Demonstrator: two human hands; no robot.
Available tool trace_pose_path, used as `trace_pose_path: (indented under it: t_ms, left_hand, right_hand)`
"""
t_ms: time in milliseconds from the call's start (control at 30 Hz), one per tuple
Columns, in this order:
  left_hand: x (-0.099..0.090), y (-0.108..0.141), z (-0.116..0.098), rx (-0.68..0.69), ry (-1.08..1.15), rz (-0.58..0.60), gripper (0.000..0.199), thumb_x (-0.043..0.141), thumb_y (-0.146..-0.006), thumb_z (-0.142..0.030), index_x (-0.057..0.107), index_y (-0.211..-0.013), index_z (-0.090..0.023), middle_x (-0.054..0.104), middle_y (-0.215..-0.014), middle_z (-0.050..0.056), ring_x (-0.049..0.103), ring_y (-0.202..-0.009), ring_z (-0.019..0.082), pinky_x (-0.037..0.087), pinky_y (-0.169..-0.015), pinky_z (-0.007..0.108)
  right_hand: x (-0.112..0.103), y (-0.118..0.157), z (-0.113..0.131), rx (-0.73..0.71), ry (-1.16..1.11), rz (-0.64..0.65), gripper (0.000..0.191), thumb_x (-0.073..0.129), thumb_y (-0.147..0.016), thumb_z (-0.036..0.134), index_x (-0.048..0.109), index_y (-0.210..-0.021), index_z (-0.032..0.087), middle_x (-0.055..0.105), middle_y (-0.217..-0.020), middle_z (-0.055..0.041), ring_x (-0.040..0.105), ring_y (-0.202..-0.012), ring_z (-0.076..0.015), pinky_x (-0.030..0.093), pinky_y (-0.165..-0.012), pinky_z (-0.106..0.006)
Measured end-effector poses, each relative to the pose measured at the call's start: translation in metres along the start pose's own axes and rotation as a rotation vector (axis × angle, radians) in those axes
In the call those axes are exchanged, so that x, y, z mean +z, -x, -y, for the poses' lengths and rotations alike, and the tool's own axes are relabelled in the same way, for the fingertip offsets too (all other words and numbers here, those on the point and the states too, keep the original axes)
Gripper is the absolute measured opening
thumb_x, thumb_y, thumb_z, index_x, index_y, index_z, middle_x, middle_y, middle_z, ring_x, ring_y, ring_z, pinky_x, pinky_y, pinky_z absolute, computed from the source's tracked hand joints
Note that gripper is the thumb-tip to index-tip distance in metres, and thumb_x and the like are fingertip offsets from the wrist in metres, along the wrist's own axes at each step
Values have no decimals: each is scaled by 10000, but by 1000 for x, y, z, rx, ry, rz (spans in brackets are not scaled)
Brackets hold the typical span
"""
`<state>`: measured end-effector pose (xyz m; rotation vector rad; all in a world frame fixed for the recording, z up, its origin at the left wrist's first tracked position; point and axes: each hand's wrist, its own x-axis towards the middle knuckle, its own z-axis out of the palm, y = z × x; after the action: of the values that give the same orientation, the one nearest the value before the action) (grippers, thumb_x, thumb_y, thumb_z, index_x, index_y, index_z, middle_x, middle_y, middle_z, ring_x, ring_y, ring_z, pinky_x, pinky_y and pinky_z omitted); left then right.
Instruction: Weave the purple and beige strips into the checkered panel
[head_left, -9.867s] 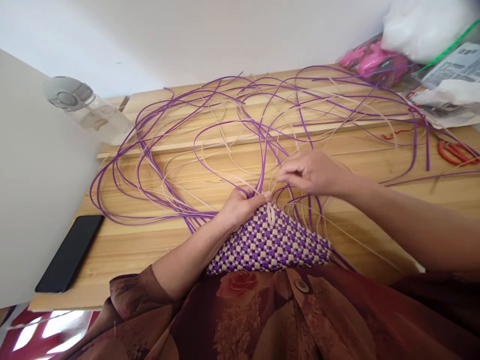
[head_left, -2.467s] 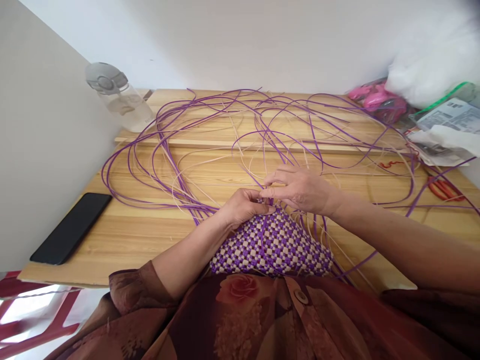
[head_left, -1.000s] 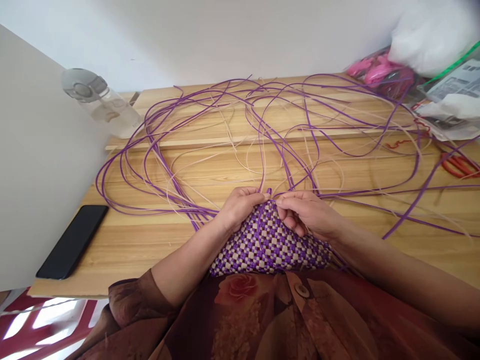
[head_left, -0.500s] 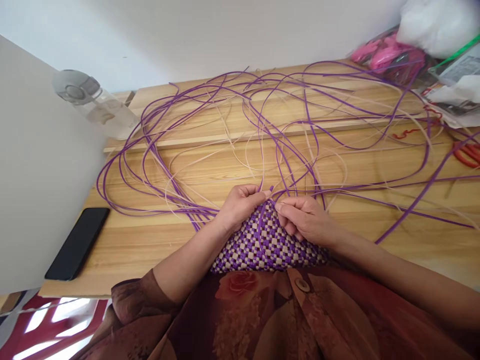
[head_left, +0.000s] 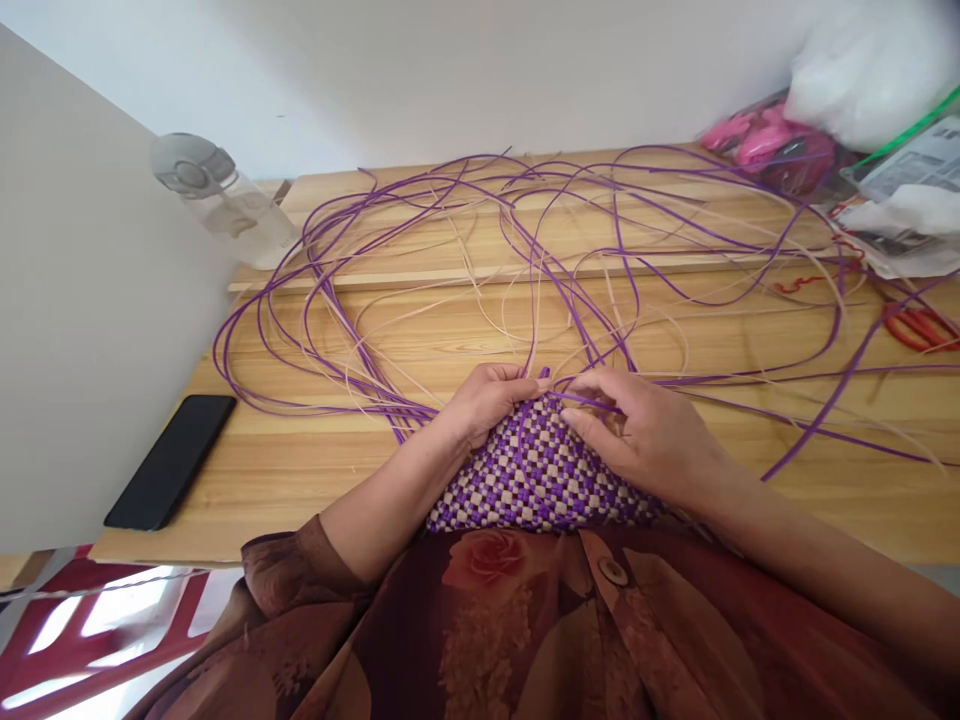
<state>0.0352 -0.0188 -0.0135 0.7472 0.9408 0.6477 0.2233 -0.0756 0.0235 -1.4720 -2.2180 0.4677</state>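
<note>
A woven piece (head_left: 536, 470) in a purple, beige and dark check lies against my front, its top corner between my hands. My left hand (head_left: 491, 400) pinches the weave at that corner, thumb on top. On the other side, my right hand (head_left: 649, 425) has its thumb and forefinger apart, with a purple strand passing between them at the weave's edge; its other fingers are curled under. Long purple and beige strands (head_left: 345, 330) fan out from the piece in wide loops over the table.
On the wooden table (head_left: 300, 470) are a black phone (head_left: 171, 462) at the left and a clear bottle (head_left: 225, 200) at the back left. Red-handled scissors (head_left: 919, 325), a pink bag (head_left: 780, 145) and white plastic (head_left: 862, 75) are at the right.
My right thumb and forefinger have spread from their pinch, and the hand has turned and moved slightly right. My left hand keeps its grip. The whole view has shifted a little.
</note>
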Motion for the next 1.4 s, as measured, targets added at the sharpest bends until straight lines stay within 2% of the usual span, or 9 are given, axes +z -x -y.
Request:
trace_pose_path:
  t_ms: [133,333,467,567,933,1100,1200,1267,1400]
  left_hand:
    - [-3,0,0,80,-38,29,242,804,-612,-325,699,-685,-120,638,-613,8,504,-532,86,362,-546,225]
    - [-3,-1,0,109,-94,-10,311,821,-589,-377,696,-687,-111,644,-631,19,507,-550,95,349,-540,229]
    - [-1,-1,0,90,-44,-27,305,840,-552,-361,701,-685,-125,648,-615,12,520,-537,100,358,-554,235]
    - [-1,-2,1,70,0,-19,315,836,-570,-373,725,-732,-126,682,-666,30,551,-567,112,389,-593,243]
    - [-1,4,-4,73,8,48,307,858,-573,-304,745,-800,-130,698,-701,24,598,-641,118,425,-677,241]
    - [-4,-1,-1,-41,36,-41,255,853,-541,-235,712,-725,-128,674,-629,19,568,-533,105,415,-585,238]
    - [-6,-4,2,-55,54,-34,240,842,-551,-224,706,-722,-126,675,-630,25,575,-529,111,424,-571,241]
    - [-7,-5,2,-61,54,-26,240,840,-555,-223,708,-728,-123,677,-633,30,580,-533,114,429,-571,242]
    - [-8,-5,2,-48,53,-25,230,836,-563,-229,705,-719,-123,685,-642,35,591,-543,120,439,-582,244]
  right_hand:
    - [4,-4,22,-347,111,-27,317,584,-880,227,642,-1190,256,572,-1271,-81,472,-1208,-276,355,-1043,-447]
    - [4,-10,39,-467,-19,-3,147,547,-896,151,689,-915,183,655,-901,-59,572,-910,-194,460,-870,-355]
    - [-6,-21,22,-150,-207,-159,121,596,-906,238,706,-947,212,714,-900,-12,642,-814,-142,487,-765,-274]
    - [-2,-32,3,70,-291,-72,125,645,-861,305,724,-854,209,725,-849,0,659,-769,-148,486,-722,-271]
    - [19,-53,-22,295,-576,132,279,668,-754,439,686,-744,161,674,-698,-32,584,-624,-137,430,-578,-254]
    - [-40,-71,-63,496,-305,198,285,662,-785,422,702,-872,154,644,-639,-38,513,-502,-124,331,-468,-244]
    - [-99,-61,-57,441,325,-186,184,650,-817,329,727,-867,169,703,-805,-86,544,-597,-144,322,-511,-267]
    - [-118,-45,-35,424,315,-302,292,548,-907,440,722,-995,223,716,-809,-58,550,-573,-141,358,-512,-277]
    - [-81,-20,1,-80,8,204,297,546,-917,437,701,-1115,279,730,-1008,-37,665,-854,-181,493,-712,-285]
